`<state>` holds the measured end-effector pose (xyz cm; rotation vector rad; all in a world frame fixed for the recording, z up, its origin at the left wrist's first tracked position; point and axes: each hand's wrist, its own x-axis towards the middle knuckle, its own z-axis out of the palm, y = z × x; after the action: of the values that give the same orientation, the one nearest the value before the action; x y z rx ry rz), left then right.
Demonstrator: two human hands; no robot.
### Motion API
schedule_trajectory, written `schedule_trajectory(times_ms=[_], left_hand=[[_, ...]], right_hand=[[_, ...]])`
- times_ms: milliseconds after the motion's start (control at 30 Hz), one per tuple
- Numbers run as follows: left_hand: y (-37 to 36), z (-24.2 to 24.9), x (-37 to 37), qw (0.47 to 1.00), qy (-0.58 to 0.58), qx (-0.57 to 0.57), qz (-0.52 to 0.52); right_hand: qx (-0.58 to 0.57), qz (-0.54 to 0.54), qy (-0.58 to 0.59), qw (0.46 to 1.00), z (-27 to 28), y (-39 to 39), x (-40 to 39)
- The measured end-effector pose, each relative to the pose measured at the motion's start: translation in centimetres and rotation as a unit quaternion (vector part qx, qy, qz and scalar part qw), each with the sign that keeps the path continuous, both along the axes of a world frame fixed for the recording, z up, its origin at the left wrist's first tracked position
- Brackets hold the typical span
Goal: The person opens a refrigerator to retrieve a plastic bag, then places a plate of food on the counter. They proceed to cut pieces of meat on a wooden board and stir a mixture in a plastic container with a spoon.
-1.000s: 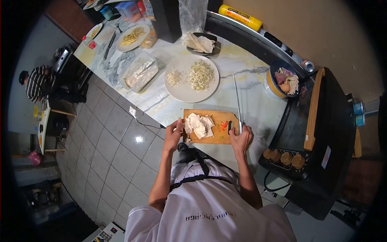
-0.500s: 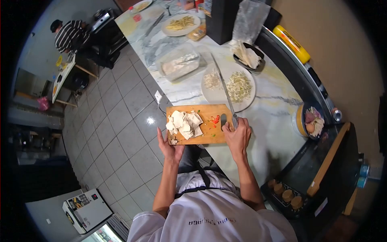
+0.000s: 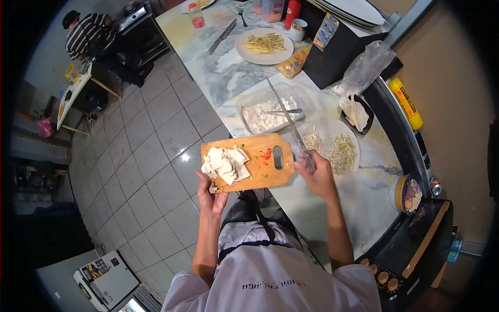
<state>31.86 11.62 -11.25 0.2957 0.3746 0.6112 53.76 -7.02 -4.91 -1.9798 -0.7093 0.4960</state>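
My left hand (image 3: 211,195) supports the left end of a wooden cutting board (image 3: 260,176), thumb along its edge and fingers underneath. A heap of white, torn-looking pieces (image 3: 227,162) lies on that end. Small chopped red bits (image 3: 267,154) and a few green specks are scattered toward the handle slot. My right hand (image 3: 320,176) is closed round the handle of a long knife (image 3: 292,121), right beside the board's handle end. The blade points away from me, over a clear plastic container (image 3: 244,106) of whitish food with a utensil in it.
A white plate (image 3: 354,136) holds sprouts; behind it sits a black bowl (image 3: 368,110) of pale strips. Farther along the marble counter are a plate of cut strips (image 3: 266,44), another knife (image 3: 222,36) and a bottle (image 3: 196,16). A toaster-like oven (image 3: 416,260) stands right. Someone bends at far left.
My right hand, with the knife, has moved right and drawn back from the board's handle slot. The board has shifted slightly left. My view has turned, showing more of the counter's far end.
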Motion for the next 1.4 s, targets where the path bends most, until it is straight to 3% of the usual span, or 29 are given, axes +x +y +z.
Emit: schedule_trajectory(times_ms=[200,300,433,500,800,900,1400], left_hand=[[5.9,0.7,0.8,0.994,-0.074,-0.082,-0.02],[7.5,0.4,1.2,0.994,-0.077,-0.067,-0.029],[8.2,0.1,1.5,0.994,-0.068,-0.08,-0.035],[8.1,-0.5,1.5,0.992,-0.083,-0.085,-0.045],[7.4,-1.5,1.8,0.994,-0.003,-0.112,-0.02],[7.0,-1.9,1.8,0.993,-0.015,-0.109,-0.029],[6.8,-2.3,1.7,0.993,-0.017,-0.109,-0.037]], right_hand=[[-0.05,0.141,0.01,0.989,4.2,-1.9,4.0],[-0.197,0.243,0.035,0.949,7.6,-1.9,6.0],[-0.221,0.289,0.046,0.93,9.1,-1.4,7.7],[-0.166,0.32,0.034,0.932,8.5,-1.3,8.5],[-0.192,0.352,0.04,0.915,6.5,-0.3,12.1],[-0.244,0.378,0.065,0.891,6.4,1.0,13.3],[-0.225,0.397,0.086,0.885,4.9,1.7,15.2]])
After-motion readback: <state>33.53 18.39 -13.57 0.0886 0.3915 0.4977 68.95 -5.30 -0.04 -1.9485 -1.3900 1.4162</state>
